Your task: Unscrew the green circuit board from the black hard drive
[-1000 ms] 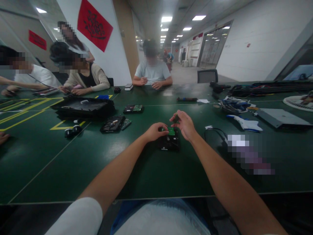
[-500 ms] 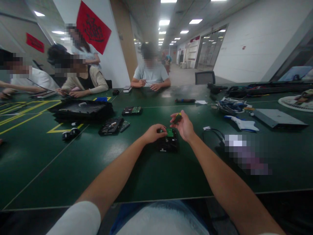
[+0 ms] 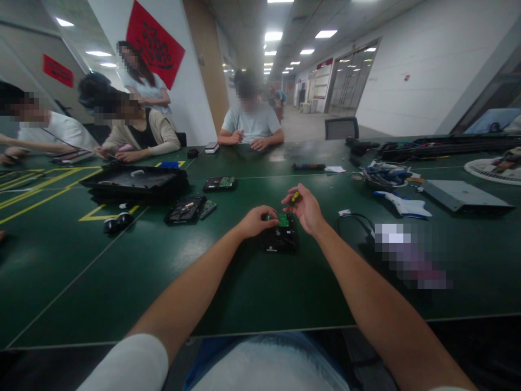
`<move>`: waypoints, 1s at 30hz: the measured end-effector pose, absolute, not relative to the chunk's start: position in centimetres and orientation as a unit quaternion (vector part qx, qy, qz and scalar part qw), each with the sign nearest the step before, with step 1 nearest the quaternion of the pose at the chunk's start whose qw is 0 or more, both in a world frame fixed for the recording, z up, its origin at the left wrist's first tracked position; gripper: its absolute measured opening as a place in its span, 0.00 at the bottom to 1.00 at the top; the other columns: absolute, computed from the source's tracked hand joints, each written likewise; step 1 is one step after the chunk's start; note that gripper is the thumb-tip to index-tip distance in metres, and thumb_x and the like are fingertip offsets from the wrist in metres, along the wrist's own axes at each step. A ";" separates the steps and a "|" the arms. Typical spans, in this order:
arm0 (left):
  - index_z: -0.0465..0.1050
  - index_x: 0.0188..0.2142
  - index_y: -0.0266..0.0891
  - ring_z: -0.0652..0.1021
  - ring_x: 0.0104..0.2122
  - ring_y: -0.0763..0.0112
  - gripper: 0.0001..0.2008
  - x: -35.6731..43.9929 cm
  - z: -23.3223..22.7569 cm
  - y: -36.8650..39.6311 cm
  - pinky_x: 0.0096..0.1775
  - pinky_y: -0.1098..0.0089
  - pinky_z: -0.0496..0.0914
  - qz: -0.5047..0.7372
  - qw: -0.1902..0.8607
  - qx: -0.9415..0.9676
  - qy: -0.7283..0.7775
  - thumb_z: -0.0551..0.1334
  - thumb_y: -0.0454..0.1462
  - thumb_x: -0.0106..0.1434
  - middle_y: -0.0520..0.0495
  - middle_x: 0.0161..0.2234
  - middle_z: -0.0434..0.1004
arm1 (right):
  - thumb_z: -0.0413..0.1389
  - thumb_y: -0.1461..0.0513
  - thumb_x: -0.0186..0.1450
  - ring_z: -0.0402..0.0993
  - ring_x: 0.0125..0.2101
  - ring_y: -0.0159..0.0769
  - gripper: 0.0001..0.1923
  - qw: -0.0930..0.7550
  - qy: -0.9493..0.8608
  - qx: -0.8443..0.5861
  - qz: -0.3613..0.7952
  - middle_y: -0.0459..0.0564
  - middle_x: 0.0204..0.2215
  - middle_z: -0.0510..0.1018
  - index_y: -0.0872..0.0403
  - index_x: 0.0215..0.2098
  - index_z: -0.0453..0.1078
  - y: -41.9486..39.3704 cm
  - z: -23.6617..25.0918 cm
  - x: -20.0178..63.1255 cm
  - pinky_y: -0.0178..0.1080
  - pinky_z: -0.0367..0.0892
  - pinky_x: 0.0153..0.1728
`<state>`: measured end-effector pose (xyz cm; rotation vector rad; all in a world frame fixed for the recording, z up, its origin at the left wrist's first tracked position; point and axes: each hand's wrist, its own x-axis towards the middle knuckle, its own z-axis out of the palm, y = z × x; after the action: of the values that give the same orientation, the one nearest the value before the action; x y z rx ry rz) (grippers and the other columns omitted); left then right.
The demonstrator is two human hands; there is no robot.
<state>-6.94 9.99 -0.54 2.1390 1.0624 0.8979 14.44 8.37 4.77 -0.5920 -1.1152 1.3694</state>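
Note:
A black hard drive (image 3: 280, 239) with a green circuit board (image 3: 284, 219) at its far end lies on the table in front of me. My left hand (image 3: 260, 220) is closed at its far left corner, thumb and fingers gripping the edge by the board. Above the drive's far right side, my right hand (image 3: 306, 206) is closed round a screwdriver with a yellow and black handle (image 3: 295, 197). Its shaft and tip are too small to make out.
Left of the drive are another hard drive (image 3: 185, 209), a small circuit board (image 3: 208, 209) and a black tray (image 3: 136, 182). A further drive (image 3: 220, 183) lies beyond. On the right are white-blue gloves (image 3: 402, 205), a metal box (image 3: 466, 196) and cables (image 3: 385, 175). A person (image 3: 250, 122) sits opposite.
The screwdriver handle has turned and tilted slightly in my right hand, with its fingers shifting a little. My left hand and the hard drive stay in place.

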 end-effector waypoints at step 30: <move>0.81 0.40 0.43 0.78 0.52 0.59 0.11 -6.9 -0.1 9.7 0.59 0.55 0.68 0.330 0.295 0.797 0.410 0.71 0.44 0.60 0.45 0.52 0.80 | 0.63 0.42 0.62 0.76 0.36 0.36 0.20 0.603 -0.501 -0.288 0.550 0.44 0.31 0.75 0.49 0.34 0.69 8.2 4.8 14.3 0.35 0.75 0.28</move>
<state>-6.90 9.68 -0.13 2.1223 1.0908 0.8787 14.29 8.17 4.77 -0.6662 -1.1604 1.2728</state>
